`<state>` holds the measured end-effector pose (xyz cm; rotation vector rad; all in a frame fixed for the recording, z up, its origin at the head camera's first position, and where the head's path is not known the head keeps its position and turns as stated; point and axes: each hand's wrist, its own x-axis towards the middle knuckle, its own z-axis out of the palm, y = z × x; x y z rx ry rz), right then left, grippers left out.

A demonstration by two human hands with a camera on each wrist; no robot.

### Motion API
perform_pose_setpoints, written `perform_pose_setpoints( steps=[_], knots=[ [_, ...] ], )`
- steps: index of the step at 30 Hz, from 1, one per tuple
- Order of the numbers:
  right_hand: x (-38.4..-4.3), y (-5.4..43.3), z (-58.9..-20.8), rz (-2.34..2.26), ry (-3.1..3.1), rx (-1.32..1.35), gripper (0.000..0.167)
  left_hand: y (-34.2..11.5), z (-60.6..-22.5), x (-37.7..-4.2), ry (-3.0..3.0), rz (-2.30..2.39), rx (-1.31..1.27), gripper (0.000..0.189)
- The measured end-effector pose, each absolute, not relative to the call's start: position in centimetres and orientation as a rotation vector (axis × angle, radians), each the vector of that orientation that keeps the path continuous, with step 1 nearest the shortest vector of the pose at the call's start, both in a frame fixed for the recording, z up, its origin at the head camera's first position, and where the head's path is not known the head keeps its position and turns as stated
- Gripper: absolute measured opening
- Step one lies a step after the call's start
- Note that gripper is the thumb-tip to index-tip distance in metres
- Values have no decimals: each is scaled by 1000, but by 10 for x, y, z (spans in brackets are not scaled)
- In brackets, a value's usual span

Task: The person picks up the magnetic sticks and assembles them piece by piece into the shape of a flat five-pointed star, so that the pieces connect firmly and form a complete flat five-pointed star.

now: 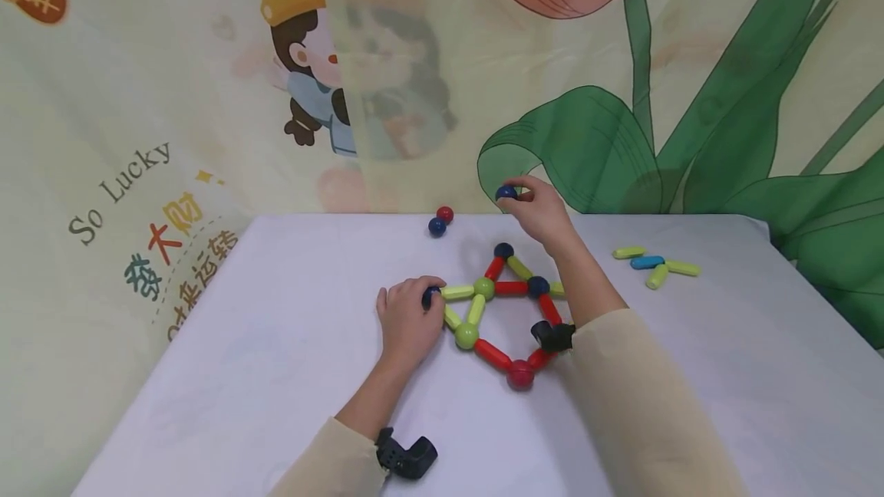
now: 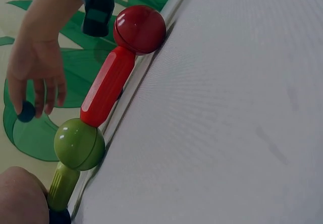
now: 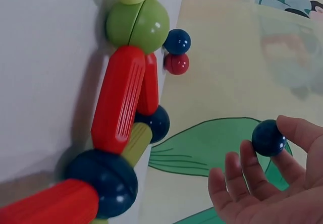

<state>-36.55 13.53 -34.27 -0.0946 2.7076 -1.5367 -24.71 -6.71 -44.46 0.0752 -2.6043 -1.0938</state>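
Observation:
A flat frame of colored rods and balls lies on the table, with a red ball (image 1: 520,375) at its near corner and green balls (image 1: 466,336) on its left side. My left hand (image 1: 406,322) grips a dark blue ball (image 1: 431,297) at the frame's left corner, where yellow-green rods (image 1: 457,293) meet it. Beyond the frame's far corner ball (image 1: 503,251), my right hand (image 1: 540,215) pinches a loose dark blue ball (image 3: 269,138) between thumb and fingers, held up in the air. The right wrist and its camera cover part of the frame's right side.
A loose blue ball (image 1: 437,227) and a small red ball (image 1: 445,214) sit side by side near the table's back edge. Yellow-green rods (image 1: 682,268) and a blue rod (image 1: 647,261) lie at the back right. A printed curtain (image 1: 414,98) hangs behind the white table (image 1: 276,374).

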Motion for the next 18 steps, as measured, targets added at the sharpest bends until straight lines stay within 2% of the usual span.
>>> perform_pose_setpoints(
  steps=[18],
  knots=[
    [-338, 186, -349, -1402, 2668, -163, 51, -68, -444, -248, -2601, -1098, 54, 25]
  ],
)
